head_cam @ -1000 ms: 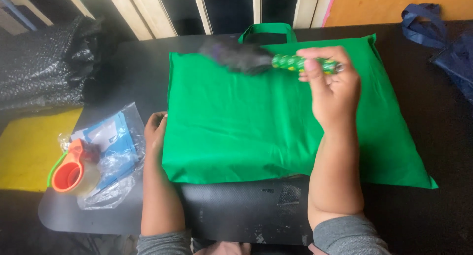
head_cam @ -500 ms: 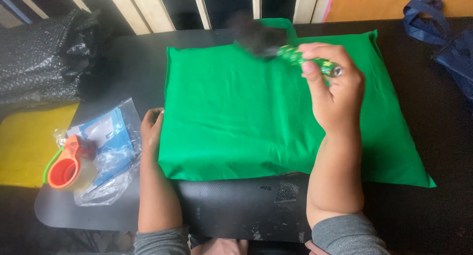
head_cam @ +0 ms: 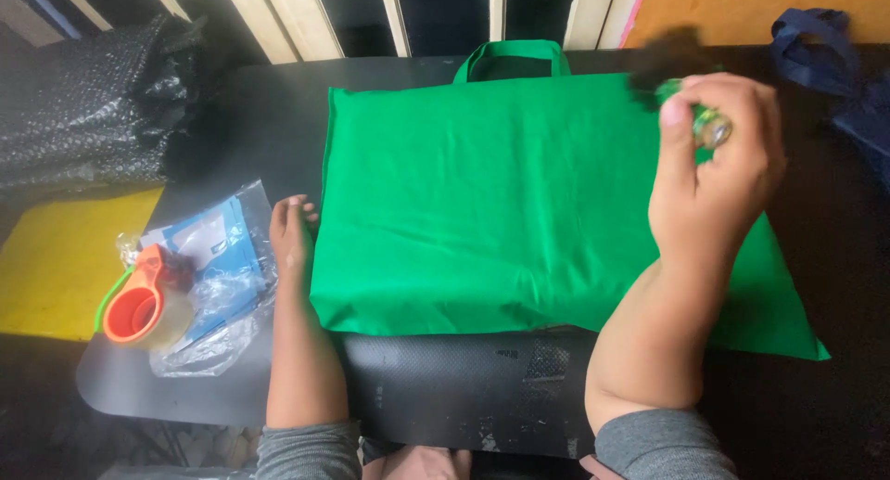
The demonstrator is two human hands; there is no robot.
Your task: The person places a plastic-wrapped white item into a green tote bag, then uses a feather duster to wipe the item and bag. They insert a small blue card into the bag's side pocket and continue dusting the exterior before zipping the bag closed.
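A green fabric bag lies flat on a black table, its handle pointing away from me. My right hand is over the bag's far right corner, closed around the green handle of a brush whose dark bristle head is blurred. At the bag's near left edge my left hand rests edge-on against the table, fingers loosely curled, holding nothing.
Left of my left hand lie clear plastic packets with blue contents and an orange tape dispenser. A yellow sheet and dark bubble wrap sit farther left. A navy bag is at the far right.
My right hand has swept the brush from the bag's top middle across to its far right corner. My left hand has stayed at the bag's left edge.
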